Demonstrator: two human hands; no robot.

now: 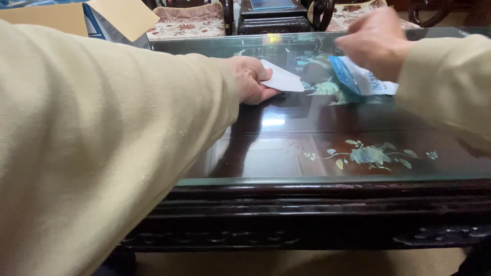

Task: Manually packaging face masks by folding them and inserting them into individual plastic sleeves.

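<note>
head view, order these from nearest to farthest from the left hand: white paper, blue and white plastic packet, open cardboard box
1. White paper: held in the left hand, on the glass tabletop.
2. Blue and white plastic packet: to the right, under the right hand.
3. Open cardboard box: far left corner.

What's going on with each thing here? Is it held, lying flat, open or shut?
Left hand: closed on the white paper.
White paper: held, lying low on the glass.
Right hand: raised over the packet, blurred.
Blue and white packet: lying on the glass; open or sealed unclear.
Cardboard box: flaps open.
Glass tabletop: shiny, unbroken.
</note>
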